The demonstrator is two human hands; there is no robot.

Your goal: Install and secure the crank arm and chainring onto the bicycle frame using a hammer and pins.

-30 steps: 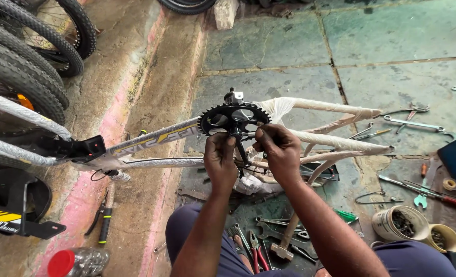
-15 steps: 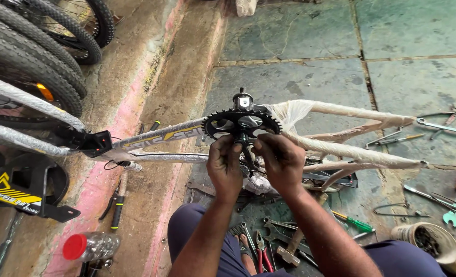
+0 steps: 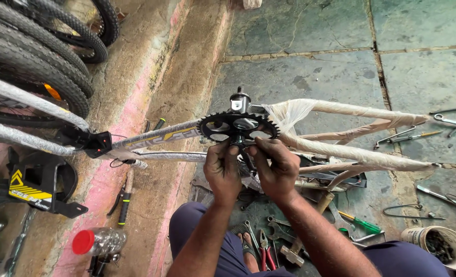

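Both hands pinch the black toothed steel chainring (image 3: 237, 126) at frame centre: left hand (image 3: 223, 169), right hand (image 3: 275, 169) (keep it square on the wrapped frame (image 3: 351, 151)).

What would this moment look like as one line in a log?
left hand: on chainring | right hand: on chainring | frame: wrapped, lying on floor | tools: by knees

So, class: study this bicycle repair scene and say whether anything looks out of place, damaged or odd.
Nothing looks damaged. The bicycle frame lies on its side, still in protective wrapping, while the left hand and right hand hold the black chainring. Loose tools lie scattered on the stone floor, and a red-capped plastic bottle lies tipped over.
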